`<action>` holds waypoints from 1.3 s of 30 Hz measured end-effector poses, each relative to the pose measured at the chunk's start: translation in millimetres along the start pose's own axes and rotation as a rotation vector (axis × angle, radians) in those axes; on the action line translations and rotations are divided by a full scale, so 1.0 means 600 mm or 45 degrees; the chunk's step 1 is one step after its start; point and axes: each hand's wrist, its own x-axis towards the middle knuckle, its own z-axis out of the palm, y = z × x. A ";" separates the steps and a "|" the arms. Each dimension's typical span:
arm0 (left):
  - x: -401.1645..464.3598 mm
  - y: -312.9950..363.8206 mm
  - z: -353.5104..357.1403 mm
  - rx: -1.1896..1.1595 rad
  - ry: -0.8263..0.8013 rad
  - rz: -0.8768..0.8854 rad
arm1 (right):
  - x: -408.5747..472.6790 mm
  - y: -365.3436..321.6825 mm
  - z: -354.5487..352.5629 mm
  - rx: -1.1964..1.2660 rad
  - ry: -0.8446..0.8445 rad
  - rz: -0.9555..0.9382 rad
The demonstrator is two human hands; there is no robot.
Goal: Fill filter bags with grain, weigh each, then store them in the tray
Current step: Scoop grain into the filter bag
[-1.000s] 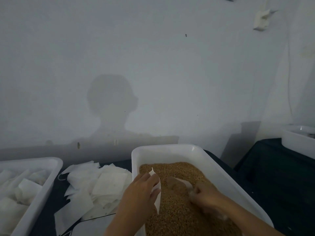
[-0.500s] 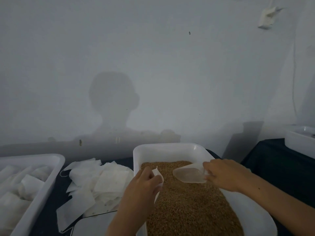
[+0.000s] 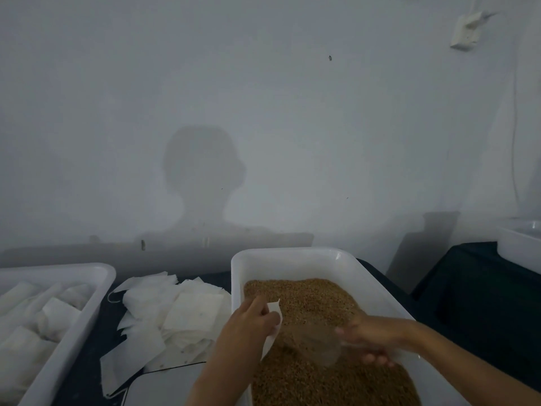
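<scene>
The head view looks down over a dark worktop [image 3: 90, 347] set against a pale wall, on which the person's shadow falls.

In the middle stands a white plastic tub [image 3: 292, 259] heaped with brown grain [image 3: 316, 300]. The left hand [image 3: 248, 326] hangs over the tub's left part, its fingers [image 3: 265, 310] pinching the top edge of a white filter bag [image 3: 275, 320], which hangs down over the grain, its mouth turned toward the right hand.

The right hand [image 3: 371, 335] is above the grain on the tub's right side, its fingers curled around the handle of a clear plastic scoop [image 3: 317, 339]. The scoop lies between the two hands, its open end just beside the bag. Hand and scoop are blurred, so how much grain the scoop carries cannot be told.

Left of the tub, a loose pile of empty filter bags [image 3: 175, 312] lies on the worktop. Beside that pile, at the left edge, a white tray [image 3: 87, 312] holds white filled bags [image 3: 44, 315] lying side by side.

Below the pile, at the bottom edge, a flat white surface with rounded corners [image 3: 164, 385] shows; what it is cannot be told. At the far right another white container [image 3: 518, 247] sits on a separate dark surface, well apart from the tub.
</scene>
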 end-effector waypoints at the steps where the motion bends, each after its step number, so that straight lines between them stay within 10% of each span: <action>1: 0.003 -0.002 0.003 0.022 -0.028 -0.001 | -0.001 0.003 0.002 0.053 -0.024 -0.018; 15: 0.043 0.003 0.002 -0.045 -0.013 0.090 | -0.133 -0.041 -0.083 -0.104 0.051 -0.262; 39: 0.036 0.040 -0.038 -0.208 -0.113 0.168 | -0.144 -0.225 -0.072 -0.955 0.089 0.284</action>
